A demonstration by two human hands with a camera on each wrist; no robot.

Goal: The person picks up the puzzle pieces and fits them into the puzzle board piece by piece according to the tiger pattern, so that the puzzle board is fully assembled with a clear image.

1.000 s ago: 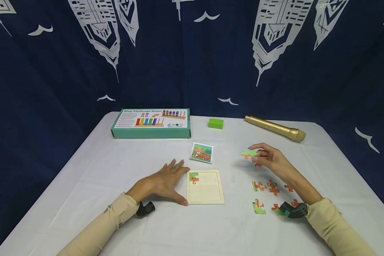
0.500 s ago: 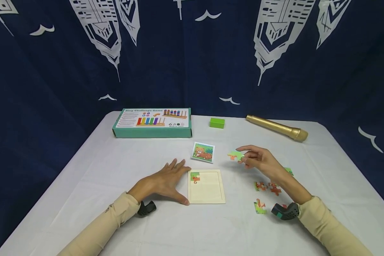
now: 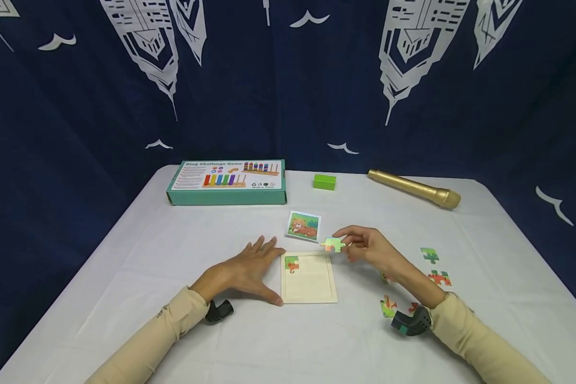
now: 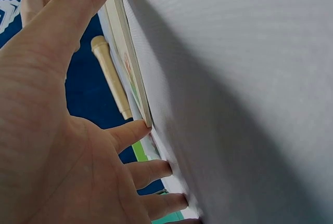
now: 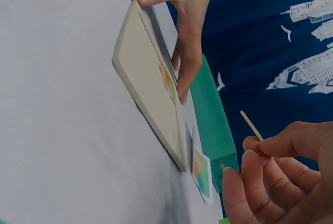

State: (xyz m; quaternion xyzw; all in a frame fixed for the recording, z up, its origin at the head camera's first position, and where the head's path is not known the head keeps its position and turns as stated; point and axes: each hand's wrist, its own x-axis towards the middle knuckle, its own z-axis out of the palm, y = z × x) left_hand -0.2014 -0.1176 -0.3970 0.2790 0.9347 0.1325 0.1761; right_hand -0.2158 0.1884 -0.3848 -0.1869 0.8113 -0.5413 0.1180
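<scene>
My right hand (image 3: 367, 248) pinches a green and orange jigsaw piece (image 3: 333, 244) between thumb and fingers, just above the far right corner of a square wooden puzzle tray (image 3: 309, 301). In the right wrist view that piece (image 5: 251, 125) appears edge-on, raised off the table. One jigsaw piece (image 3: 292, 264) lies inside the tray, in its far left corner. With fingers spread, my left hand (image 3: 247, 274) rests by the tray's left side, thumb and index fingertip touching its two left corners. A tiger picture card (image 3: 303, 226) lies just behind the tray.
Loose jigsaw pieces, among them a green one (image 3: 430, 255) and an orange one (image 3: 440, 278), lie at right, partly hidden by my right forearm. Along the back are a teal game box (image 3: 226, 198), a green block (image 3: 324, 182) and a gold microphone (image 3: 413, 188).
My right hand has carried the jigsaw piece leftward, from above the table at right to the tray's far right corner. The left hand stays at the tray's left side.
</scene>
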